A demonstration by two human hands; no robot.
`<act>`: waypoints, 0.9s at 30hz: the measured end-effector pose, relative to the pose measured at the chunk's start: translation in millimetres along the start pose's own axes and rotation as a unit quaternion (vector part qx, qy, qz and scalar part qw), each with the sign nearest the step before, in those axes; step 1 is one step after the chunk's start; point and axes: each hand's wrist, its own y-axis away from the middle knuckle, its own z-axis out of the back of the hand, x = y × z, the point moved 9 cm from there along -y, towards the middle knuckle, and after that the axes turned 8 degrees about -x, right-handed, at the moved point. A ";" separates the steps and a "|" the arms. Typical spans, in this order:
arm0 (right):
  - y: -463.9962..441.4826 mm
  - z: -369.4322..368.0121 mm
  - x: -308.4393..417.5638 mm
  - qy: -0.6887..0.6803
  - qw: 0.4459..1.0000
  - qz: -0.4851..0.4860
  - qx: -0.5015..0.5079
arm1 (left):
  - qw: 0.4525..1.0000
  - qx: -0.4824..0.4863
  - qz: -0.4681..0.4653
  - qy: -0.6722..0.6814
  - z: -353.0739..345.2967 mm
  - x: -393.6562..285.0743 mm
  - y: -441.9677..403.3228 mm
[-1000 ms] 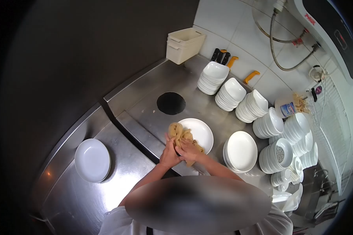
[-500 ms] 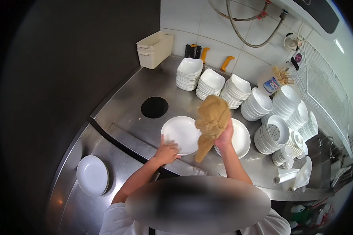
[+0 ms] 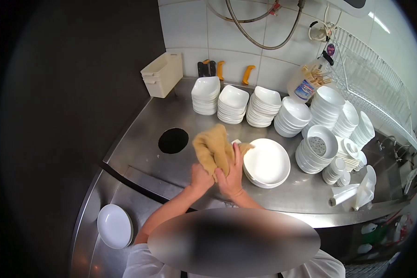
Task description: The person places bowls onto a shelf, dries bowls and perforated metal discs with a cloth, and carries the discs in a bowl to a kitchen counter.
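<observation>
A tan cloth [image 3: 212, 147] is bunched up between my two hands above the steel counter. My left hand [image 3: 201, 178] closes on its lower left side. My right hand [image 3: 230, 178] grips its lower right side, thumb and fingers against the folds. A small white edge shows beside the right fingertips; I cannot tell what it belongs to. Just right of my right hand stands a low stack of round white plates [image 3: 267, 162], with a loose end of the cloth near its left rim.
Stacked square bowls [image 3: 232, 98] and round bowls [image 3: 295, 111] line the wall. A plate [image 3: 115, 226] lies at lower left. The counter has a round black hole [image 3: 173, 141]. Further back are a cream bin [image 3: 162, 76], knives [image 3: 207, 68] and a labelled jug [image 3: 304, 88].
My right hand has come left with the cloth, and my left hand has left the plate and taken hold of the cloth. The single plate no longer shows there. The view has shifted.
</observation>
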 end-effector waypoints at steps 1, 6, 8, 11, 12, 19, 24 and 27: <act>-16.6 1.1 -4.7 -0.035 0.999 -0.017 -0.018 | 0.999 -0.019 0.016 0.020 11.0 -15.2 -4.2; -46.1 -41.4 -115.7 -0.432 0.747 -0.504 -0.025 | 0.997 -0.048 -0.055 -0.006 63.8 -90.0 -18.3; -34.2 -85.5 -121.5 -0.588 0.599 -0.544 0.016 | 0.985 -0.058 -0.161 -0.030 72.6 -117.7 -16.7; 4.6 -118.9 -63.6 -0.644 0.534 -0.546 0.033 | 0.960 -0.058 -0.250 -0.111 75.0 -123.8 -12.6; 23.7 -129.7 -51.3 -0.625 0.514 -0.583 0.066 | 0.951 -0.054 -0.267 -0.146 74.0 -113.2 -11.4; 15.1 -86.7 -21.6 -0.584 0.508 -0.608 0.175 | 0.936 -0.069 -0.123 -0.322 184.2 -55.9 24.7; -23.7 -63.7 -31.4 -0.624 0.571 -0.509 0.163 | 0.905 -0.128 -0.034 -0.404 276.7 -31.0 110.3; -17.1 -70.1 -35.8 -0.634 0.579 -0.488 0.158 | 0.857 -0.115 0.034 -0.501 315.8 -13.1 154.1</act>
